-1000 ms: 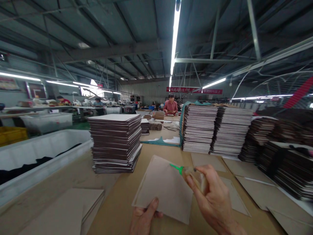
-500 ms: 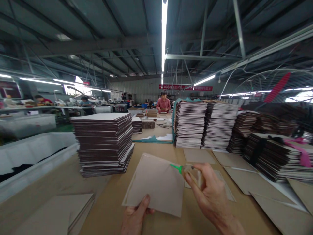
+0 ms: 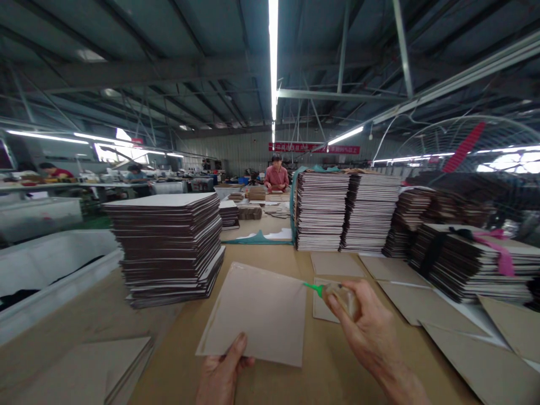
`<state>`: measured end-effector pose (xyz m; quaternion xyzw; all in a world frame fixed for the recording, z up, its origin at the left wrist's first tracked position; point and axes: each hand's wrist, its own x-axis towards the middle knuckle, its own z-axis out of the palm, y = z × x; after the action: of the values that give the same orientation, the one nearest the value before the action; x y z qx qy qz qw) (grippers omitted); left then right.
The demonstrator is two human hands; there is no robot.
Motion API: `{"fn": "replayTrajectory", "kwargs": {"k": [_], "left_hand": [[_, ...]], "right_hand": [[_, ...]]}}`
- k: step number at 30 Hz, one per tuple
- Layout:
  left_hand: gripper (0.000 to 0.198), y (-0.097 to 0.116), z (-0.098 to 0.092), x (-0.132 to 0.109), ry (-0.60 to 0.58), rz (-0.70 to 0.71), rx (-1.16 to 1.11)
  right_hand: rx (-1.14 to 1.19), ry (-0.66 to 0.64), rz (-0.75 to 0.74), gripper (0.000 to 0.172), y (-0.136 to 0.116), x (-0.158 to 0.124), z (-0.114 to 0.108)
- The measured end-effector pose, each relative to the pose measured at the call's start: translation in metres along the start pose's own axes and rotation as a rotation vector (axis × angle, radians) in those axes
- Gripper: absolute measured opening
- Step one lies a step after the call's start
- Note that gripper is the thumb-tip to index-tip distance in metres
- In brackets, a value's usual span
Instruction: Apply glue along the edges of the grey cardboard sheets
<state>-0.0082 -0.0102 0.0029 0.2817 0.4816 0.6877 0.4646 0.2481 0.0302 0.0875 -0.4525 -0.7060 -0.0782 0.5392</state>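
A square grey-brown board (image 3: 261, 315) is tilted up in front of me, with my left hand (image 3: 223, 365) gripping its near edge, thumb on top. Shiny streaks run along its left and far edges. My right hand (image 3: 373, 332) is closed around a squeezable glue bottle (image 3: 343, 299) with a green nozzle. The nozzle's tip lies at the board's far right corner; whether it touches, I cannot tell. Another board (image 3: 324, 308) lies on the table partly behind the bottle.
Tall stacks of boards (image 3: 164, 247) stand at left and at the back right (image 3: 320, 211). Loose boards (image 3: 434, 306) spread over the table's right side. A white bin (image 3: 63, 306) is at far left. Across the table (image 3: 244, 388) sits a person in a red top (image 3: 276, 177).
My right hand has shifted the nozzle tip outward to the board's far right corner. The whole view has swung slightly to the right; both hands keep their holds.
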Motion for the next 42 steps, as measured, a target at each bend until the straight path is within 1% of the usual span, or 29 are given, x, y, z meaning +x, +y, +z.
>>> {"fn": "replayTrajectory", "kwargs": {"k": [3,6,9,16,20,22,25,27,29,31,32,34,39,42], "left_hand": [[0.049,0.002,0.002,-0.002,-0.005,-0.002,-0.077],[0.051,0.005,0.003,-0.003,0.039,0.001,-0.120],[0.050,0.007,0.004,-0.003,0.059,-0.013,-0.147],[0.052,0.008,0.004,-0.004,0.058,-0.028,-0.148],[0.048,0.007,0.002,-0.004,0.047,0.000,-0.154],[0.047,0.006,0.001,-0.003,0.041,0.003,-0.156],[0.049,0.005,-0.001,-0.002,0.055,-0.008,-0.153],[0.053,0.005,-0.003,-0.001,0.069,-0.016,-0.142],[0.056,0.004,-0.004,-0.001,0.082,-0.018,-0.127],[0.055,0.004,-0.005,0.000,0.088,-0.020,-0.118],[0.055,0.003,-0.006,0.001,0.092,-0.024,-0.121],[0.053,0.002,-0.006,0.002,0.093,-0.034,-0.132],[0.047,0.000,-0.006,0.003,0.080,-0.032,-0.123],[0.045,0.002,-0.005,0.002,0.072,-0.016,-0.118]], "right_hand": [[0.005,-0.005,0.015,0.037,0.004,-0.002,-0.001],[0.011,-0.003,0.023,0.037,0.006,-0.004,-0.002],[0.023,-0.009,0.044,0.036,0.007,-0.007,-0.002],[0.076,-0.154,0.031,0.031,0.006,-0.019,-0.007],[0.054,-0.109,0.056,0.034,0.004,-0.015,-0.011],[0.058,-0.107,0.062,0.034,0.003,-0.013,-0.011],[0.091,-0.102,0.066,0.033,0.005,-0.015,-0.012],[0.122,-0.055,0.112,0.034,0.008,-0.021,-0.012],[0.143,0.001,0.211,0.037,0.012,-0.029,-0.012],[0.170,0.022,0.325,0.041,0.015,-0.037,-0.012],[0.188,0.014,0.365,0.042,0.015,-0.040,-0.012],[0.219,-0.033,0.389,0.043,0.014,-0.045,-0.011],[0.205,-0.137,0.372,0.038,0.001,-0.051,-0.013],[0.188,-0.234,0.348,0.035,-0.001,-0.057,-0.016]]}}
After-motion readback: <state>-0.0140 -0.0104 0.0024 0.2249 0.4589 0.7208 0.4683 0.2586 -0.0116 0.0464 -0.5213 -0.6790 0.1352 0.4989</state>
